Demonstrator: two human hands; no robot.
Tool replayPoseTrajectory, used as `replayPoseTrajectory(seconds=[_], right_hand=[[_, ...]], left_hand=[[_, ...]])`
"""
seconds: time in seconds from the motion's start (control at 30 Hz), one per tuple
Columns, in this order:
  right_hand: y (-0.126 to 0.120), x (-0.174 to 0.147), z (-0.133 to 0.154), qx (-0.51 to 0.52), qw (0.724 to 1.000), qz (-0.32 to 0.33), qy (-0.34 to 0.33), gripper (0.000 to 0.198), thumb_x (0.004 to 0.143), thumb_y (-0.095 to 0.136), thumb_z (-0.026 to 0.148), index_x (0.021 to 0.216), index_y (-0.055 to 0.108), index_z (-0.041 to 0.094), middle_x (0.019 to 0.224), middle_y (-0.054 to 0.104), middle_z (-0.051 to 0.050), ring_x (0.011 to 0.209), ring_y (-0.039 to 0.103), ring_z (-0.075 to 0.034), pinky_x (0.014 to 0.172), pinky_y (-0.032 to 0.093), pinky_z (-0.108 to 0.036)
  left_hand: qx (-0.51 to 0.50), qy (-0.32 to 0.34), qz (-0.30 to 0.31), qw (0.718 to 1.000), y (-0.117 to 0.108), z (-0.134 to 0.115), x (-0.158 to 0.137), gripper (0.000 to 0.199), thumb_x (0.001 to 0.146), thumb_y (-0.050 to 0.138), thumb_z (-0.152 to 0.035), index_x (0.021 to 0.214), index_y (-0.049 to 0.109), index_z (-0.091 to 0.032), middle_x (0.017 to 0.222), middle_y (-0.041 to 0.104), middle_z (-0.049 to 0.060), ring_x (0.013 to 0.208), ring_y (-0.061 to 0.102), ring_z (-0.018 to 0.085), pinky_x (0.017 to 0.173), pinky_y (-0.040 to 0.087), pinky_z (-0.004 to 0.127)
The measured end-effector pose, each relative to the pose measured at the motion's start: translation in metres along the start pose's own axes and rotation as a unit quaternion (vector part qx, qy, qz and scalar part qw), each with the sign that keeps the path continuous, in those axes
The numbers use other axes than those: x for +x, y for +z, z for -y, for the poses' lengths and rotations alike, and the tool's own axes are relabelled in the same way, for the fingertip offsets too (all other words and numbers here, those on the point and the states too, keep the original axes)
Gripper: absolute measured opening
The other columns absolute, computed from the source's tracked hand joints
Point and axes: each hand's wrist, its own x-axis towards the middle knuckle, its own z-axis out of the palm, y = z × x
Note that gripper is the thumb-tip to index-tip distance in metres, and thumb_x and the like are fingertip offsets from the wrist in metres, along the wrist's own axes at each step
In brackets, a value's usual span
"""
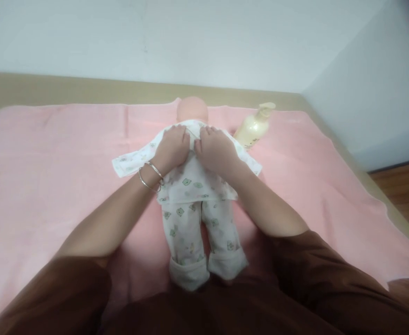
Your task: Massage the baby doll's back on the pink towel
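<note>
A baby doll (192, 109) lies on a pink blanket, its head away from me and its legs toward me. It wears a white printed top (194, 179) with spread sleeves and matching trousers (187, 230) with turned-up cuffs. Near the collar, my left hand (173, 146) is closed on the top, a silver bangle at its wrist. Opposite it, my right hand (214, 151) also has its fingers curled round the cloth. The two hands are a small gap apart over the doll's upper chest and hide part of the collar. Slight blur softens the fingertips.
The pink blanket (68, 186) covers most of a tan surface (86, 88). A pale yellow pump bottle (252, 129) is right of the doll's head, behind the sleeve. White walls (190, 42) rise at the back and right. Wooden floor (399, 190) shows at the far right.
</note>
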Motion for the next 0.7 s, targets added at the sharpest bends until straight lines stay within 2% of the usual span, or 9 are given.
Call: replayPoseTrajectory(seconds=[0.13, 0.27, 0.4, 0.57, 0.7], right_hand=[[-0.003, -0.004, 0.007, -0.013, 1.000, -0.010, -0.018, 0.045, 0.101, 0.028, 0.022, 0.121, 0.064, 0.003, 0.125, 0.068, -0.026, 0.124, 0.060, -0.037, 0.114, 0.045, -0.055], [-0.003, 0.011, -0.005, 0.055, 0.998, 0.028, 0.013, 0.035, 0.100, 0.035, 0.028, 0.110, 0.065, 0.011, 0.123, 0.069, -0.020, 0.122, 0.061, -0.034, 0.112, 0.049, -0.053], [0.003, 0.024, -0.022, 0.096, 0.994, 0.027, 0.032, 0.041, 0.100, 0.038, 0.040, 0.119, 0.063, 0.014, 0.138, 0.065, -0.018, 0.134, 0.056, -0.036, 0.117, 0.045, -0.057], [0.004, 0.025, -0.026, 0.119, 0.990, 0.065, 0.046, 0.064, 0.098, 0.039, 0.043, 0.149, 0.046, 0.005, 0.165, 0.041, -0.022, 0.155, 0.037, -0.038, 0.129, 0.033, -0.058], [0.002, 0.023, -0.026, 0.114, 0.991, 0.057, 0.036, 0.059, 0.098, 0.037, 0.042, 0.143, 0.051, 0.007, 0.160, 0.048, -0.021, 0.152, 0.043, -0.038, 0.126, 0.037, -0.059]], left_hand=[[-0.003, -0.020, -0.008, 1.000, 0.004, 0.006, 0.006, 0.037, 0.101, 0.022, -0.026, 0.097, 0.058, -0.018, 0.106, 0.069, 0.017, 0.101, 0.061, 0.029, 0.100, 0.051, 0.049], [0.022, -0.004, -0.032, 0.999, 0.011, 0.004, 0.003, 0.036, 0.100, 0.023, -0.024, 0.098, 0.059, -0.018, 0.109, 0.068, 0.017, 0.107, 0.061, 0.029, 0.104, 0.049, 0.048], [0.042, -0.006, -0.040, 0.998, 0.011, 0.000, -0.001, 0.037, 0.100, 0.025, -0.022, 0.101, 0.061, -0.015, 0.113, 0.067, 0.018, 0.114, 0.060, 0.031, 0.107, 0.047, 0.050], [0.057, -0.003, -0.046, 0.997, 0.009, -0.013, -0.011, 0.041, 0.101, 0.025, -0.022, 0.112, 0.063, -0.011, 0.120, 0.066, 0.021, 0.118, 0.060, 0.033, 0.109, 0.048, 0.052], [0.040, -0.004, -0.064, 0.997, 0.011, -0.024, -0.021, 0.045, 0.102, 0.026, -0.023, 0.128, 0.059, -0.008, 0.136, 0.062, 0.023, 0.133, 0.054, 0.036, 0.118, 0.042, 0.056]])
